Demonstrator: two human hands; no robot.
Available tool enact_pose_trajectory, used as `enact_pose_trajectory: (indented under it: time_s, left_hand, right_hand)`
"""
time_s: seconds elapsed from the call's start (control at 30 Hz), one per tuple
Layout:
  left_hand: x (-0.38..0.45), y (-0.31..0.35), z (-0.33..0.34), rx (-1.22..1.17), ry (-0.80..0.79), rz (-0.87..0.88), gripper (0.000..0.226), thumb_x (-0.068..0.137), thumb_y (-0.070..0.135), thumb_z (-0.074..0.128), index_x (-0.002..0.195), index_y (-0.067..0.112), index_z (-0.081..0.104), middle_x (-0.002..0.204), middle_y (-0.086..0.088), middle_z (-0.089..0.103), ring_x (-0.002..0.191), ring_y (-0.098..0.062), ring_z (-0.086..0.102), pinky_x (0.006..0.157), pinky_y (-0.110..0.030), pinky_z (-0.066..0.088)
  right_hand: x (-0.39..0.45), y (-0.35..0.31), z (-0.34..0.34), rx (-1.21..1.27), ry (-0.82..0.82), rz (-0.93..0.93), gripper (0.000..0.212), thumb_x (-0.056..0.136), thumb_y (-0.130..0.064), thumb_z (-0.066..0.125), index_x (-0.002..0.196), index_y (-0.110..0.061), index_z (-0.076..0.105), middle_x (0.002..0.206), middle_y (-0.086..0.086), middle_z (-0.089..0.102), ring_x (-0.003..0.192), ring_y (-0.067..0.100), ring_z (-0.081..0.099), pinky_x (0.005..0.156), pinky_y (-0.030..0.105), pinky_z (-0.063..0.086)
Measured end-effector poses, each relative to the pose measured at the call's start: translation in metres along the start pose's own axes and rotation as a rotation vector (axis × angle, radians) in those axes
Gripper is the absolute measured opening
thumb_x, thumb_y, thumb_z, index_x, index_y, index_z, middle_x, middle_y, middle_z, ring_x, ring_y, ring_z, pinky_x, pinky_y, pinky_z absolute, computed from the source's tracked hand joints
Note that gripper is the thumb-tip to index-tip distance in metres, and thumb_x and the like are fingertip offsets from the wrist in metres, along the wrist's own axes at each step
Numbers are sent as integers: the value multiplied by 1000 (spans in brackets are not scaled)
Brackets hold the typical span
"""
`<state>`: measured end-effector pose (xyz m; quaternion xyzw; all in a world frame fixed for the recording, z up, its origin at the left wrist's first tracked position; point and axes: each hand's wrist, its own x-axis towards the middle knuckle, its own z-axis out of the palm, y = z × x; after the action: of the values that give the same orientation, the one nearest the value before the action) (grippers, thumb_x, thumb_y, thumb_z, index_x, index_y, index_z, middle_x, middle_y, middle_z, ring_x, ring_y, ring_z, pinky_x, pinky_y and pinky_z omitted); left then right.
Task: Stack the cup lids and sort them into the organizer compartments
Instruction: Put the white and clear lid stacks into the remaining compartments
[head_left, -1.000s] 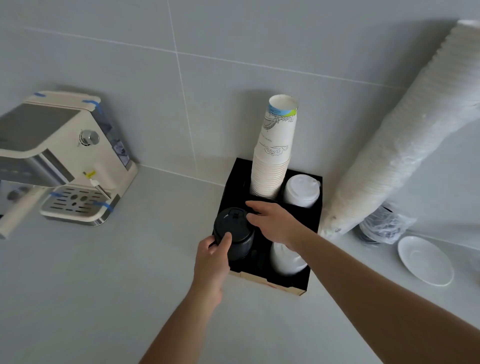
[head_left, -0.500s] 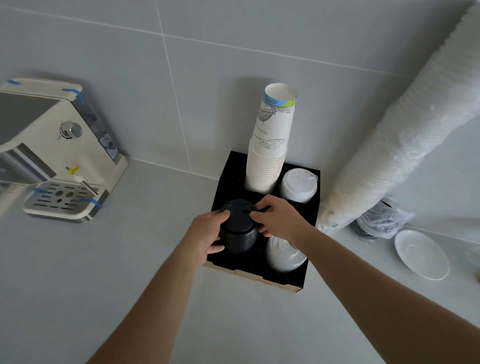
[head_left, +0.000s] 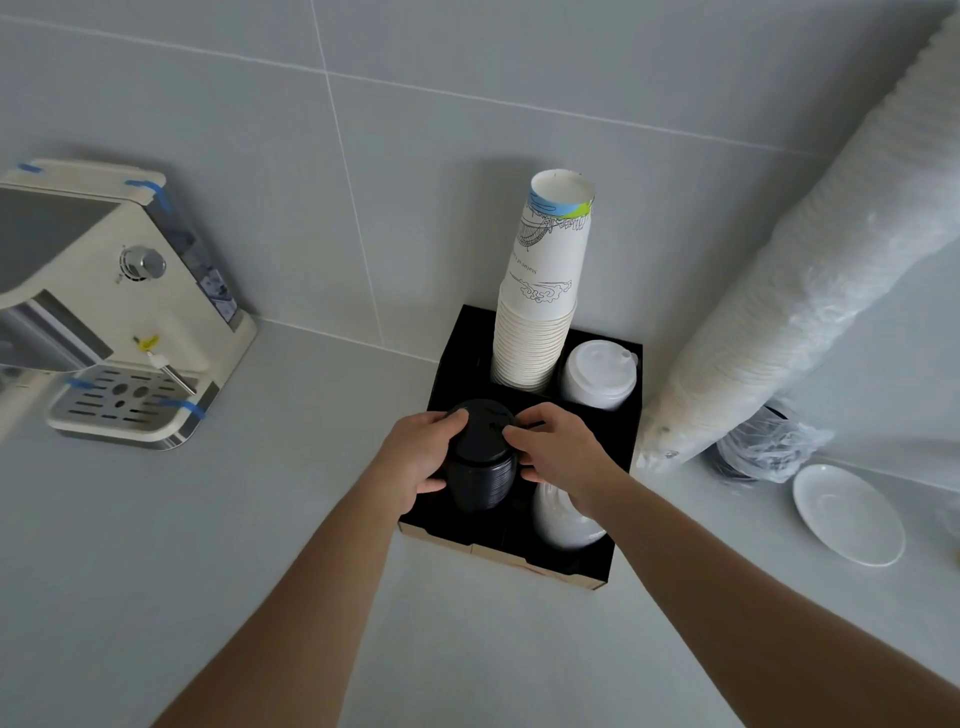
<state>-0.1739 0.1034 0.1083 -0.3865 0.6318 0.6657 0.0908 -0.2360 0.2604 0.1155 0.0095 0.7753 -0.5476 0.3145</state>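
Note:
A black organizer (head_left: 621, 457) with four compartments stands against the tiled wall. In its front left compartment is a stack of black lids (head_left: 482, 467). My left hand (head_left: 415, 460) grips the stack's left side and my right hand (head_left: 558, 457) grips its right side. A stack of white lids (head_left: 597, 375) fills the back right compartment. More white lids (head_left: 563, 519) sit in the front right compartment, partly hidden by my right wrist. A tall stack of paper cups (head_left: 540, 291) rises from the back left compartment.
A cream coffee machine (head_left: 114, 306) stands at the left. A long sleeve of white cups in plastic (head_left: 810, 270) leans on the wall at the right. Below it lie a plastic bag with dark lids (head_left: 769, 447) and a white saucer (head_left: 847, 512).
My left hand rose from the stack's lower front to clasp its left side. My right hand closed onto its right side. The camera shifted slightly.

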Motion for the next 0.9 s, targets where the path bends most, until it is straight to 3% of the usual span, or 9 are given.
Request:
enact_pose_trajectory:
  time_s: [0.27, 0.37, 0.47, 0.57, 0.63, 0.73, 0.83, 0.9]
  left_hand:
    - [-8, 0, 3, 34, 84, 115, 33, 91, 38, 57, 115, 19, 67, 108, -1, 67, 102, -19, 61, 96, -38, 49]
    - [-10, 3, 1, 71, 75, 162, 16, 92, 35, 57, 92, 26, 70, 96, 6, 68, 97, -17, 63, 96, -38, 50]
    - [-14, 8, -1, 96, 81, 206, 19, 91, 34, 58, 76, 30, 67, 89, 7, 69, 91, -15, 64, 89, -35, 50]
    - [-13, 11, -4, 132, 87, 233, 17, 89, 37, 60, 87, 24, 70, 92, 6, 70, 94, -17, 64, 91, -36, 49]
    - [-14, 14, -5, 142, 92, 241, 22, 90, 36, 60, 105, 23, 70, 96, 10, 66, 99, -15, 61, 91, -32, 46]
    - [-15, 21, -6, 200, 133, 253, 44, 89, 38, 61, 128, 18, 62, 122, 6, 64, 117, -16, 57, 100, -31, 42]
    - [-20, 29, -3, 250, 192, 350, 47, 87, 40, 63, 129, 21, 61, 129, 2, 64, 118, -14, 59, 105, -35, 44]
    - [-28, 38, 6, 319, 236, 490, 45, 87, 38, 62, 128, 21, 61, 126, 3, 66, 114, -11, 61, 101, -29, 45]
  right_hand:
    - [-10, -3, -6, -4, -30, -28, 26, 92, -20, 64, 118, -17, 62, 88, 2, 65, 81, 19, 58, 74, 31, 51]
    - [-12, -3, -14, -10, -13, -43, 33, 91, -23, 66, 123, -18, 61, 95, 1, 66, 82, 19, 59, 79, 33, 54]
    - [-14, -3, -25, -23, 12, -60, 34, 90, -25, 66, 124, -20, 62, 104, 1, 68, 87, 20, 64, 91, 39, 56]
    - [-14, -3, -39, -31, 39, -70, 34, 90, -26, 66, 124, -21, 63, 105, -1, 69, 90, 19, 65, 92, 39, 55]
    - [-14, -3, -48, -17, 58, -71, 34, 89, -26, 67, 123, -20, 64, 107, 1, 69, 91, 19, 66, 93, 40, 56]
    - [-12, -2, -63, -20, 94, -73, 28, 88, -26, 68, 116, -24, 65, 106, 0, 70, 92, 22, 67, 97, 45, 56]
    - [-7, 1, -79, -57, 125, -78, 29, 88, -29, 68, 116, -26, 66, 107, -2, 71, 95, 22, 69, 98, 45, 55]
    - [-5, 1, -89, -124, 169, -92, 34, 88, -31, 68, 121, -25, 66, 113, -2, 71, 101, 21, 68, 95, 38, 55]
